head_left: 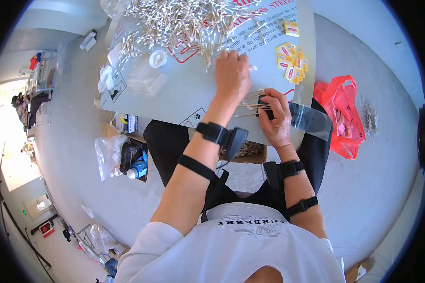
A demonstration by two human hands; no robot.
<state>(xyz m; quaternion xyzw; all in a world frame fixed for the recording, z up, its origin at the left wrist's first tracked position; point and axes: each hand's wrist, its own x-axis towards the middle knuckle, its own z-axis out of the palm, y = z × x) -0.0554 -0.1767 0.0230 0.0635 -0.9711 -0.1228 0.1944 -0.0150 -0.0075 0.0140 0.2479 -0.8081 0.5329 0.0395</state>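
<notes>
Hands at a grey sheet-metal board (184,94) laid across the seated person's lap. The left hand (232,75) lies palm down on the board, fingers reaching forward into the near edge of a large heap of cotton swabs (184,21); whether it pinches any swab cannot be told, since the fingertips are hidden among the sticks. The right hand (275,118), just beside and nearer the body, is closed around a small bundle of swabs (252,104), thin pale sticks with white tips that jut out toward the left hand; too many overlap to count. From the same grip a clear plastic sleeve (311,120), flat, glossy and rectangular, extends outward past the board's right edge.

Beyond the right hand lies a cluster of small yellow square packets (290,63) with red and white marks, roughly eight, and one more apart near the far edge. Beyond and to the left of the left hand sits one white round lid (157,58), and nearer it a crumpled clear bag (146,80). Each forearm carries two black straps, with a black device at each wrist. On the floor outside the right hand rests one red plastic bag (337,113), wrinkled and open.
</notes>
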